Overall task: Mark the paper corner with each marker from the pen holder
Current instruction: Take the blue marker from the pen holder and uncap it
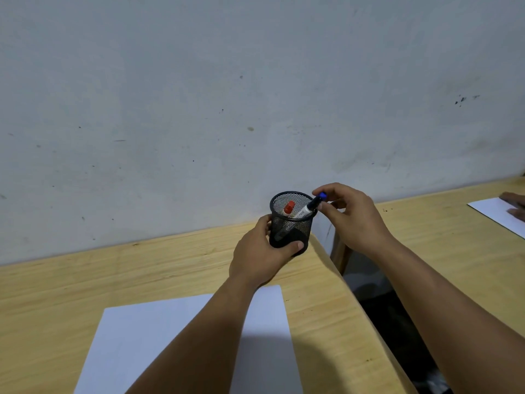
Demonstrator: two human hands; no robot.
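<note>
A black mesh pen holder [289, 223] stands near the far right corner of the wooden table. My left hand [261, 255] wraps around its lower part. Inside it a red-capped marker [288, 208] leans to the left. A blue-capped marker [311, 206] leans over the right rim, and my right hand [350, 216] pinches its top end between thumb and fingers. A white sheet of paper [142, 345] lies flat on the table in front of me, partly covered by my left forearm.
The wooden table [71, 282] ends at a right edge just past the holder, with a dark gap beside it. A second table [454, 240] to the right holds another white sheet [497, 213] with another person's hand [515, 204] on it. A grey wall rises behind.
</note>
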